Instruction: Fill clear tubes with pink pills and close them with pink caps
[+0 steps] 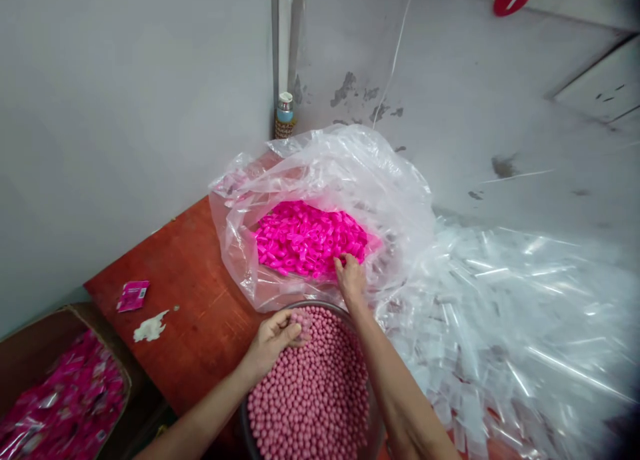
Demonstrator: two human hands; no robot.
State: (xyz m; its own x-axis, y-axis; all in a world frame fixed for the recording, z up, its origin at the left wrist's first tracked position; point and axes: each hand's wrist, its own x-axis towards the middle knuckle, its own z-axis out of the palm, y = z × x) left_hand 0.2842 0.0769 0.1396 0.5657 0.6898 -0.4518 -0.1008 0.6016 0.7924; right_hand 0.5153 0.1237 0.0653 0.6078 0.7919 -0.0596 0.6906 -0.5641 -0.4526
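Pink balls (313,393), bowl (373,420): small, light, likely to roll; left hand (273,340) pinches some at the rim (fingertip grip suits), right hand (351,278) curled into caps (310,239) in bag (325,173), grip unclear.

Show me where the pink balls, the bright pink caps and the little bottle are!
pink balls (315,393): head view, middle of the heap.
bright pink caps (305,237): head view, pile's middle.
little bottle (285,117): head view, its body.

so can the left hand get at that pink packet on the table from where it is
Probably yes. The left hand rests at the bowl rim, and only bare red table lies between it and the packet, further to the left.
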